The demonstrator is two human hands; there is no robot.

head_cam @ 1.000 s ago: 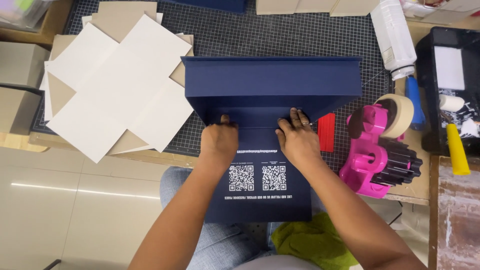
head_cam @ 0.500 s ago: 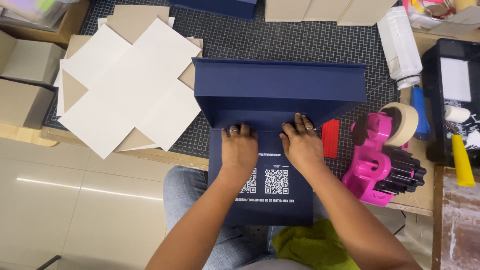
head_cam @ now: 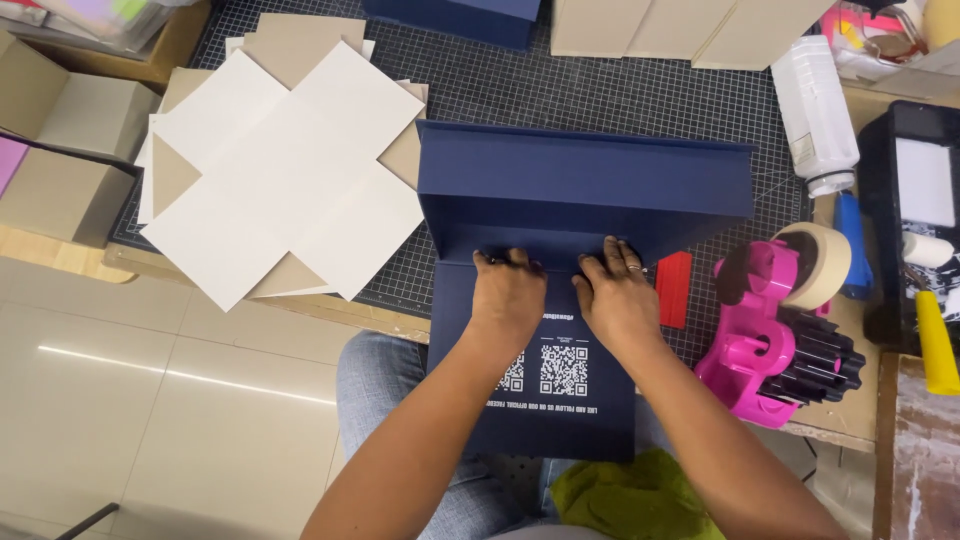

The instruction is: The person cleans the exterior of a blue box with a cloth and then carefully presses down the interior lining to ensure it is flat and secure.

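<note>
A dark blue cardboard box cover (head_cam: 580,190) lies unfolded across the table edge, its near flap with white square code prints hanging over my lap. My left hand (head_cam: 507,297) and my right hand (head_cam: 618,298) lie side by side, palms down, fingertips pushed into the fold line between the flap and the raised back panel. Both hands press flat on the blue card; neither grasps it. A ring shows on a finger of my right hand. A small red scraper (head_cam: 673,289) lies just right of my right hand.
A stack of cross-shaped white and brown card blanks (head_cam: 270,170) lies left on the gridded cutting mat (head_cam: 560,90). A pink tape dispenser (head_cam: 775,340) with a tape roll stands right. A white bottle (head_cam: 815,110), a black tray (head_cam: 915,220) and brown boxes (head_cam: 60,150) surround the area.
My left hand has slid right along the fold, closer to my right hand. The view has shifted slightly left and down over the box cover.
</note>
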